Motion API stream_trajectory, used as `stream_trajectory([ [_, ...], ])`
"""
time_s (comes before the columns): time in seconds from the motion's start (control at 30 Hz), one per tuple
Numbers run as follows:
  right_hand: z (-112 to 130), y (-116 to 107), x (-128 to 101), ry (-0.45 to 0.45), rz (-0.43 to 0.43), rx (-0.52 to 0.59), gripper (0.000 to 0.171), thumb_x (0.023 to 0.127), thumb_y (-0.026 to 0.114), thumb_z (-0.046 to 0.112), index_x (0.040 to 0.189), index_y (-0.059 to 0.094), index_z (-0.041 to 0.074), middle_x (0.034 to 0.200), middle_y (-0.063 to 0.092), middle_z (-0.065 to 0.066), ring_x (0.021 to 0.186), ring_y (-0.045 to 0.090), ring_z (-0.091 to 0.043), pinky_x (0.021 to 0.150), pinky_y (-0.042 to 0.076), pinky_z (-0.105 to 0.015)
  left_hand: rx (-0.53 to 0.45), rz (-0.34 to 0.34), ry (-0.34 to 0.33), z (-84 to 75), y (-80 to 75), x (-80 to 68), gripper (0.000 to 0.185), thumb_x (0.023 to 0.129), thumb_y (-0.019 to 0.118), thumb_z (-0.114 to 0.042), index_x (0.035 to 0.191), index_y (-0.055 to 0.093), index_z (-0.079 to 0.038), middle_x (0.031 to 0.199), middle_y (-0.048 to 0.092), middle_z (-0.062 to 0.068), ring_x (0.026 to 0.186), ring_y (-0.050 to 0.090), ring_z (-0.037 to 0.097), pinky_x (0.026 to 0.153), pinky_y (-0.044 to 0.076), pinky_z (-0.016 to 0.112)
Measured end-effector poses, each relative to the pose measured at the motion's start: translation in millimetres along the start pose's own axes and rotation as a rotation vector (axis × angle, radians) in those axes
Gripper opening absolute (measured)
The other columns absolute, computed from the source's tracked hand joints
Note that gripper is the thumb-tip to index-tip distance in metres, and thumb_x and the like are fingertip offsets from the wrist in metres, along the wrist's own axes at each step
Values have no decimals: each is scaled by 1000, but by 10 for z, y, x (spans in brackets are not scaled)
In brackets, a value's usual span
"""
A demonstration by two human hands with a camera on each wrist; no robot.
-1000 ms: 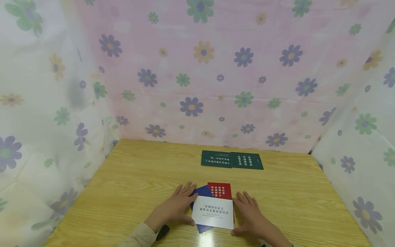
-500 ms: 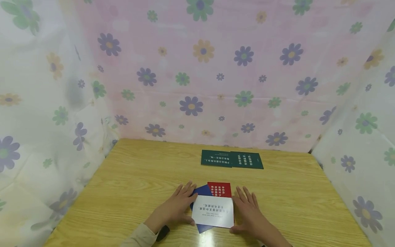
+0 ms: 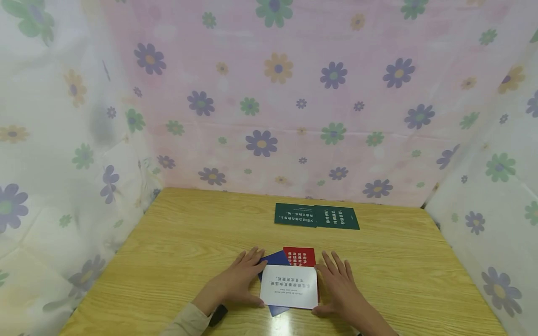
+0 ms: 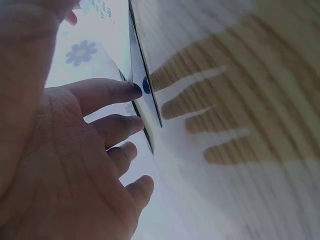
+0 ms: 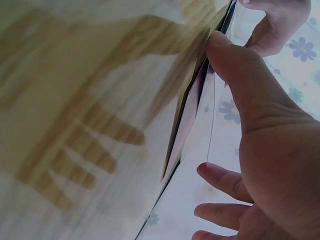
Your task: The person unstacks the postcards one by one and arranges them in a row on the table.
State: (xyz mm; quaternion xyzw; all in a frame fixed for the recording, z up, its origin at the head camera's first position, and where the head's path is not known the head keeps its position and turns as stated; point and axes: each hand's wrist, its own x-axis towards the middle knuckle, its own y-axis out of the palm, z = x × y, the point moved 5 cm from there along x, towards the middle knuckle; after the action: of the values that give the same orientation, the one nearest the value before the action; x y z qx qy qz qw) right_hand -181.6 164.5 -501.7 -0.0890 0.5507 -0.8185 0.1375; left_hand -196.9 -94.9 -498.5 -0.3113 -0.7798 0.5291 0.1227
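Head view of a wooden table (image 3: 176,242) enclosed on three sides by a flowered cloth (image 3: 269,93). Near the front edge of the table lies a white card (image 3: 288,292) printed with dark text, resting on top of a blue card (image 3: 274,259) and a red card (image 3: 299,256); the blue card projects from under the white card at its far left corner and again at its near edge, and the red card projects beyond its far edge. The left hand (image 3: 235,282) lies flat on the table against the left side of the white card, fingers straight and slightly spread, fingertips touching the blue card; the left wrist view shows those fingers (image 4: 107,92) meeting the edge of the cards. The right hand (image 3: 338,287) lies flat against the right side of the white card, fingers straight and spread, thumb (image 5: 235,65) pressed to the card edges in the right wrist view. Neither hand curls round a card. Beyond the white card, toward the far edge of the table, two green cards (image 3: 317,216) lie side by side, touching, well apart from both hands.
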Motion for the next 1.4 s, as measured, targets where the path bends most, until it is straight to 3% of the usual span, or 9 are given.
stream_trajectory([
  [0.47, 34, -3, 3, -34, -24, 22, 100, 54, 100, 44, 137, 58, 8, 160, 36, -25, 151, 21, -50, 116, 13, -77, 74, -73, 23, 30, -50, -54, 110, 72, 85, -59, 156, 40, -3, 169, 22, 13, 158, 11, 33, 127, 13, 55],
  [0.8, 122, -3, 67, -36, -19, 26, 103, 55, 99, 48, 138, 56, 6, 161, 35, -23, 151, 20, -49, 117, 12, -76, 63, -120, 44, 115, -93, -86, 109, 72, 88, -53, 155, 39, -2, 168, 23, 18, 157, 14, 37, 126, 17, 56],
  [1.03, 185, -9, 131, -51, -75, 35, 107, 51, 102, 42, 139, 54, 6, 162, 34, -22, 151, 21, -47, 119, 15, -74, 73, -156, 43, 174, -136, -102, 108, 71, 90, -49, 154, 40, 0, 166, 26, 20, 155, 17, 39, 125, 19, 59],
  [1.4, 267, 12, 218, -54, -49, 78, 100, 59, 99, 38, 143, 54, 9, 164, 31, -19, 153, 17, -46, 118, 13, -74, 44, -186, 40, 297, -192, -149, 109, 71, 90, -46, 156, 37, -2, 168, 22, 15, 155, 16, 42, 122, 18, 66],
])
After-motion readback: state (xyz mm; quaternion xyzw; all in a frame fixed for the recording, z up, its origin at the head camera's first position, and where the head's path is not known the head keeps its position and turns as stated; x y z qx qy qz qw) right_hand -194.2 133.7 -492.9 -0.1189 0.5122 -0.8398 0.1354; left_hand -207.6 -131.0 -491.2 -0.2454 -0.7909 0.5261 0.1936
